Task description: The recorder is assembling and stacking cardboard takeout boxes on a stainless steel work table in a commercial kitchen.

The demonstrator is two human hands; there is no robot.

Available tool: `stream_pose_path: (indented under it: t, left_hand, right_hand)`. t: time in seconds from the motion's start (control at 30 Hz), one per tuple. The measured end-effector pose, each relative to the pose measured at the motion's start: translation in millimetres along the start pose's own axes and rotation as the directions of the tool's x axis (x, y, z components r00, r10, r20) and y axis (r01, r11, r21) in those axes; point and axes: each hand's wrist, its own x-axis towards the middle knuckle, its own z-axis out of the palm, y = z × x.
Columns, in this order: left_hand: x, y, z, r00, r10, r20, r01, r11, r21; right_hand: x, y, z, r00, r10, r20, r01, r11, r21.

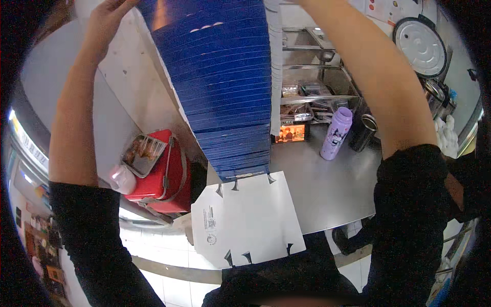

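Observation:
A tall stack of blue folded cardboard boxes point(220, 87) rises in front of me to the upper edge of the view. My left hand point(111, 14) is raised beside its upper left side, and the fingers are mostly cut off by the frame. My right arm point(373, 66) reaches up on the other side of the stack; its hand lies beyond the upper edge. Below the stack, a white cardboard box blank point(250, 220) with dark slots lies flat near my body, overhanging the front of the table.
On the steel table point(332, 189) stand a lilac bottle point(336, 134), a dark tumbler point(364, 132) and a small lit screen point(290, 133), beside a metal shelf point(319, 97). At left, a red cooler box point(174, 179) carries a food tray point(144, 155) and a pinkish-white container point(123, 179).

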Motion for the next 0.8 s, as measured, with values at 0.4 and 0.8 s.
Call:
stream_pose_path:
  t: [0.4, 0.8]
  left_hand:
    - [42.8, -35.2, -3.0, 0.887, 0.108, 0.449, -0.148, 0.987, 0.055]
    - [24.3, 0.0, 19.8, 0.802, 0.267, 0.535, 0.166, 0.760, -0.629]
  right_hand:
    - [-3.6, 27.2, 18.3, 0.904, -0.415, -0.100, 0.412, 0.910, -0.051]
    - [-15.3, 31.0, 26.4, 0.903, -0.391, -0.180, 0.400, 0.916, 0.015]
